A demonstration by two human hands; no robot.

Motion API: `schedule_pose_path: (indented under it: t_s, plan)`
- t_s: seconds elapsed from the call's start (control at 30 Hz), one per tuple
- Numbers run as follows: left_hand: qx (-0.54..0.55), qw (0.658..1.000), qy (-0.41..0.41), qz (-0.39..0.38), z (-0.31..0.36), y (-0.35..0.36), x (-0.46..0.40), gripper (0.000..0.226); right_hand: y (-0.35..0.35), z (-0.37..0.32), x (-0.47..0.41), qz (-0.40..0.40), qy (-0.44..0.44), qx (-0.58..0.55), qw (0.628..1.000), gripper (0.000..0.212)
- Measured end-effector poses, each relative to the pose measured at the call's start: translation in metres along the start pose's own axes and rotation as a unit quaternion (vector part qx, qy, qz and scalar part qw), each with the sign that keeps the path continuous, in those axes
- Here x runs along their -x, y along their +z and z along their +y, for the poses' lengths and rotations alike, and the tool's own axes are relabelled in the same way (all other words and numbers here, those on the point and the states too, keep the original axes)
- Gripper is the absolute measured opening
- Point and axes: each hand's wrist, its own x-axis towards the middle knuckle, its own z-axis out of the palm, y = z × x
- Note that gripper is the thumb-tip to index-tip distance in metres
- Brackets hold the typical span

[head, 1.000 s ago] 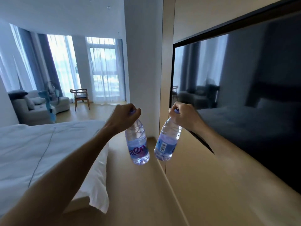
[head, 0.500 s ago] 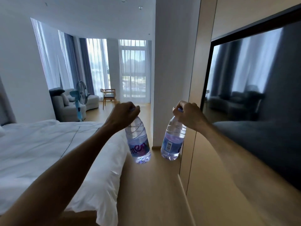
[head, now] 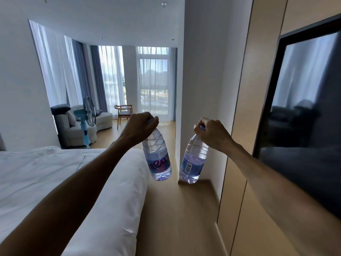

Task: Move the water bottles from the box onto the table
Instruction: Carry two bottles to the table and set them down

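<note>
Window and sofa [head: 86, 124] now fill more of the view than a second ago, so the walk continues; left hand [head: 140, 126] and right hand [head: 212, 133] each grip a water bottle by its cap, left bottle [head: 159, 159] and right bottle [head: 192, 160] hanging over the floor beside the bed [head: 55, 174]; no table or box shows, so delivery looks some way off.

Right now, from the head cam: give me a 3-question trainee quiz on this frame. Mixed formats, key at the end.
1. True or false: both water bottles are already standing on a table.
2. Multiple choice: where does the left hand grip the left bottle? A) at the cap end B) round the label C) under the base
3. Fill in: the bottle whose barcode faces the camera is held by the ____ hand.

Key:
1. False. Both hang in the air above the wooden floor; no table shows.
2. A.
3. Right: the right hand holds the right bottle.
</note>
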Motion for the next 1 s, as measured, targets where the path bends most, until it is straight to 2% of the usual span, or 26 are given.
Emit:
schedule_pose_path:
  t_s: [0.17,0.63,1.0]
  plan:
    - [-0.008,1.000,-0.007,0.017,-0.060,0.036,-0.059,0.024,0.042,0.032,-0.073,0.001,-0.006,0.000,1.000,0.018]
    - [-0.058,0.998,-0.035,0.004,-0.205,0.157,-0.242,0.024,0.147,0.150,-0.318,-0.017,-0.047,-0.016,0.999,0.015]
    - [-0.069,0.995,-0.062,0.035,-0.327,0.238,-0.368,0.027,0.237,0.235,-0.476,-0.008,-0.057,-0.022,0.998,0.015]
